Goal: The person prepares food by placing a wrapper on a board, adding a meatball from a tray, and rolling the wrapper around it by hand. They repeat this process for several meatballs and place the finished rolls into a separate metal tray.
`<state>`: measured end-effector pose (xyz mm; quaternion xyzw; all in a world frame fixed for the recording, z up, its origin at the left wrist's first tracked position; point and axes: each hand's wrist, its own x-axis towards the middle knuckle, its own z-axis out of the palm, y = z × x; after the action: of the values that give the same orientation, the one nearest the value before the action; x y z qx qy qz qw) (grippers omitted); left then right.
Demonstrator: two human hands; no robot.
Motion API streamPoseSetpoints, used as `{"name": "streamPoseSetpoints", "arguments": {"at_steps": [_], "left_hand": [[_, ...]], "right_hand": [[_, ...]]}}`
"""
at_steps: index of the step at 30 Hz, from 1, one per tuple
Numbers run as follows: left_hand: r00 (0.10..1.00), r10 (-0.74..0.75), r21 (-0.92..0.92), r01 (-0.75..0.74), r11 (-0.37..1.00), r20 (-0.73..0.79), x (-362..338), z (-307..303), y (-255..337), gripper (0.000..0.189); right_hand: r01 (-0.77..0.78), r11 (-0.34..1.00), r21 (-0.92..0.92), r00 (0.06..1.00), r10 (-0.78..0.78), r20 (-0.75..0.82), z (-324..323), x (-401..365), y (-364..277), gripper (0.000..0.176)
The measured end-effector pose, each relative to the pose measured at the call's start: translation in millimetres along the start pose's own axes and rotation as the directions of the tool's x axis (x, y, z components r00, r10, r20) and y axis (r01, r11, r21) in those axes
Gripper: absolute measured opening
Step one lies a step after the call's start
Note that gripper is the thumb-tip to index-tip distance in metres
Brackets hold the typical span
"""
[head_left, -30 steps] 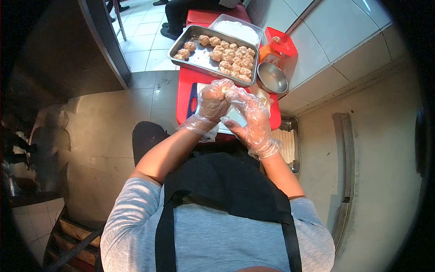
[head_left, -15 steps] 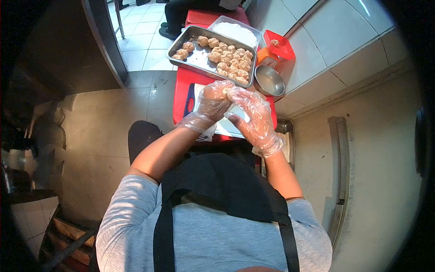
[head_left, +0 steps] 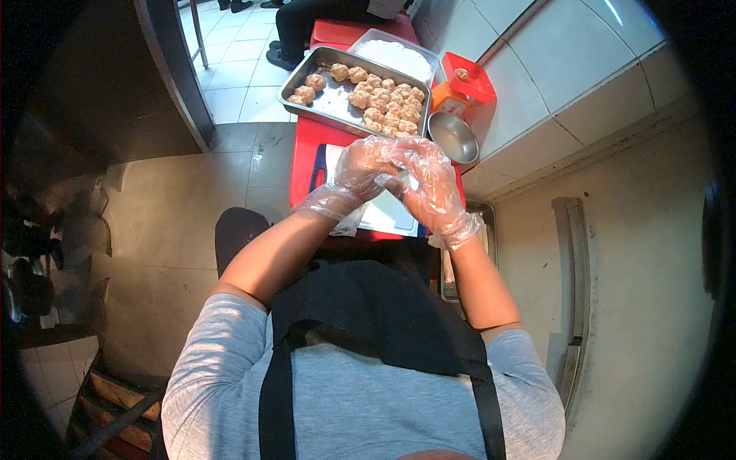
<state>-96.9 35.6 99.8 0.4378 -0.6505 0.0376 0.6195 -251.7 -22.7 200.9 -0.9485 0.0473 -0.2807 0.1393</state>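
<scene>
My left hand and my right hand, both in clear plastic gloves, meet above a white cutting board with a dark blue edge. The left fingers are curled closed. My right hand bends over them, its fingertips pressed against the left hand and its thumb pointing inward. Whatever lies between the palms is hidden. Just beyond the hands, a metal tray holds many lumpy, pale brown balls, packed on its right side with a few at the left.
The board and tray rest on a red table. A tub of white powder stands behind. To the right are a steel bowl and an orange scale with a red tray holding one ball. A tiled wall borders that side. Another person's leg shows beyond.
My right hand has moved up and left, closing over the left hand. A small pale bit that showed between the fingers is now covered. The view has shifted slightly.
</scene>
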Motion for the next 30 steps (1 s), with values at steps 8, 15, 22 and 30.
{"name": "streamPoseSetpoints", "arguments": {"at_steps": [8,15,22,30], "left_hand": [[0.999,-0.014,0.094,0.018,0.995,-0.044,9,0,1,0.020],[0.996,0.094,0.321,-0.087,0.943,-0.008,38,-6,15,0.017],[0.937,0.346,0.377,-0.335,0.864,0.039,73,-21,55,0.017],[0.849,-0.524,-0.368,0.509,0.778,0.064,25,-48,50,0.036]], "right_hand": [[-0.051,0.998,-0.022,0.998,0.051,0.026,13,9,4,0.029],[-0.011,0.987,0.162,0.970,0.050,-0.239,4,7,5,0.036],[-0.323,-0.494,0.807,0.496,0.638,0.589,76,-25,7,0.042],[-0.269,-0.512,0.816,0.847,0.278,0.454,135,-23,71,0.028]]}}
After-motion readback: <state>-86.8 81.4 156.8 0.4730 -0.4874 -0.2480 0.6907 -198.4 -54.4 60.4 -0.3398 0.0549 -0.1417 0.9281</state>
